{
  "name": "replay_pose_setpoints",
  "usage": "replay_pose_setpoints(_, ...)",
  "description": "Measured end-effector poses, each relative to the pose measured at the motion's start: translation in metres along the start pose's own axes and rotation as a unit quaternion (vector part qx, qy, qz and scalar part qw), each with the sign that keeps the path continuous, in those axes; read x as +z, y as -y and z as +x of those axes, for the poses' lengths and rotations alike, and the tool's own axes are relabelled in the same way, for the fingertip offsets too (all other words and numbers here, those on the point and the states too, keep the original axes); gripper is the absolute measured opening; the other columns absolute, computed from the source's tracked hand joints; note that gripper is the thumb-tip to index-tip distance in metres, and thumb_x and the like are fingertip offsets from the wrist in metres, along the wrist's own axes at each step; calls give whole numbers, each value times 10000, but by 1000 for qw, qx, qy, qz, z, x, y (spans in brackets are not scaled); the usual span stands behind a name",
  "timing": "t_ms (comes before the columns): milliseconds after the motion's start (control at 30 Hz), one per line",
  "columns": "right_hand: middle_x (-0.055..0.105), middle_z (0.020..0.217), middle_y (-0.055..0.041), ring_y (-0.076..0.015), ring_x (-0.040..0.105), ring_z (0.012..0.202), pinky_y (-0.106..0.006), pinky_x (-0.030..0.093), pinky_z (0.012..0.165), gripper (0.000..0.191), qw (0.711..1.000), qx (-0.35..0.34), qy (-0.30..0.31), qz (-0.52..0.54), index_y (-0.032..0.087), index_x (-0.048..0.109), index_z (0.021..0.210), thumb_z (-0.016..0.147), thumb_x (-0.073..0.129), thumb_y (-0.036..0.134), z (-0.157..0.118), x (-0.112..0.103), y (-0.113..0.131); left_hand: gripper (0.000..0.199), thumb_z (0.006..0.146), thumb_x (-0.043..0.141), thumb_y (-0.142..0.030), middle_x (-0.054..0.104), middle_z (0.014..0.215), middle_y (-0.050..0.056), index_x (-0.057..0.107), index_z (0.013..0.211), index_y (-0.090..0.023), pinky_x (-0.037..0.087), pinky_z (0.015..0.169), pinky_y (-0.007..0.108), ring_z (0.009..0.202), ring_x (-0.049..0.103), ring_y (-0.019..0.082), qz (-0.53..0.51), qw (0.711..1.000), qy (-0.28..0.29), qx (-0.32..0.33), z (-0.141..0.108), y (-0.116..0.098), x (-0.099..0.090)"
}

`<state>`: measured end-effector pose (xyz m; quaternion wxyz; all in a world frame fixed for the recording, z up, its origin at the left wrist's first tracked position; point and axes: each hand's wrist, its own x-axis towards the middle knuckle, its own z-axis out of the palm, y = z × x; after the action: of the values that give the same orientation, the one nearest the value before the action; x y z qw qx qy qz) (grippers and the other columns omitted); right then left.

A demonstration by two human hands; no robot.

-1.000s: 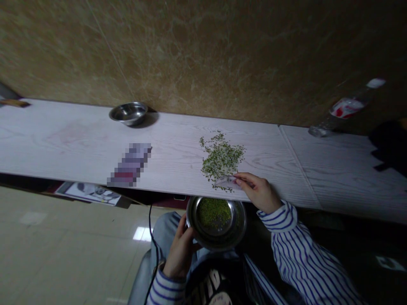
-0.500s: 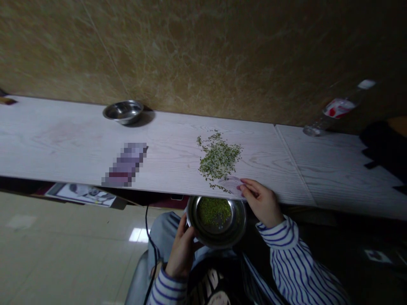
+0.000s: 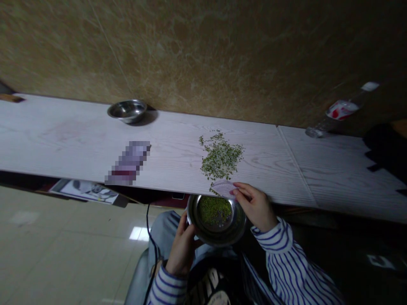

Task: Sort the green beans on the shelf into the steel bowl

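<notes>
A steel bowl [image 3: 239, 231] with green mung beans [image 3: 214, 209] in it is held under the table's front edge. My left hand [image 3: 182, 245] grips its left rim, thumb on top and fingers partly hidden. In my right hand [image 3: 254, 205], a thin translucent pinkish half-round plastic piece [image 3: 222, 187], like a protractor, is pinched between thumb and fingers. It lies at the table edge just above the bowl, against a few stray beans. More mung beans [image 3: 222, 159] are scattered in a patch on the tabletop beyond it.
A second steel bowl [image 3: 127, 111] stands near the wall on the whitish wooden table [image 3: 171, 144]. A blurred-out flat object [image 3: 130, 163] lies left of the beans. At right are a plastic bottle [image 3: 341, 110] and a dark bag-like item [image 3: 388, 148]. A black cable [image 3: 149, 231] hangs below.
My right hand has moved slightly left and toward the bowl with the plastic piece, drawing stray beans to the table edge. The left hand keeps hold of the bowl.
</notes>
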<state>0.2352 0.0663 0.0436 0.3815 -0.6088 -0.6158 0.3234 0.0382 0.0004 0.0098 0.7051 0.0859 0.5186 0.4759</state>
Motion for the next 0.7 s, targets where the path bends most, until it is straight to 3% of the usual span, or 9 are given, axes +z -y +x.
replay_pose_setpoints(367, 729, 875, -86, -206, 698, 757, -337, 562, 728, 303, 999, 3, -39, -1, 181, 635, 1046, 827, 542, 368, 6, -10, -9, 649, 653, 635, -256, 622, 909, -2, 451, 1274, -301, 453, 628, 247, 698, 539, 112, 13, 1000, -8, 8, 0, -3, -3)
replay_pose_setpoints(700, 729, 873, -81, -208, 697, 765, -331, 566, 709, 295, 999, -4, -42, -22, 188, 640, 1046, 831, 534, 360, 12, -6, -8, 623, 672, 610, -243, 597, 1060, 48, 448, 1273, -275, 450, 609, 245, 741, 546, 126, 16, 1000, -7, 14, 1, -7, -5)
